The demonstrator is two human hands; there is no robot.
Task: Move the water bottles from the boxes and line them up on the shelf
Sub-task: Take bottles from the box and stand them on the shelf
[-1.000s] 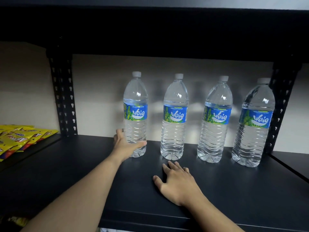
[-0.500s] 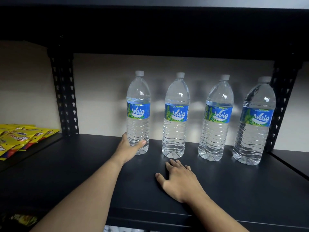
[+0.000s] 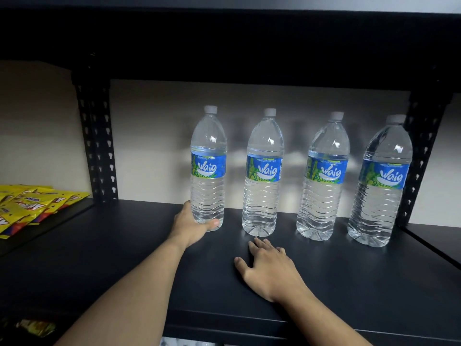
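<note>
Right hand: the right hand (image 3: 269,270) lies palm down at lower centre on the black shelf (image 3: 99,258), fingers straight and spread, holding nothing.
Left hand: the left hand (image 3: 193,227) grips the base of the leftmost bottle (image 3: 208,171), thumb curled across its front.
Water bottles: four stand upright in a row at the back of the shelf, centre to right of frame, apart from each other, white caps on.
Labels: each blue-and-green label (image 3: 264,169) reads "Waig"; the smaller print is too fine to read.
Far left: yellow packets (image 3: 30,208) lie on the neighbouring shelf.
</note>
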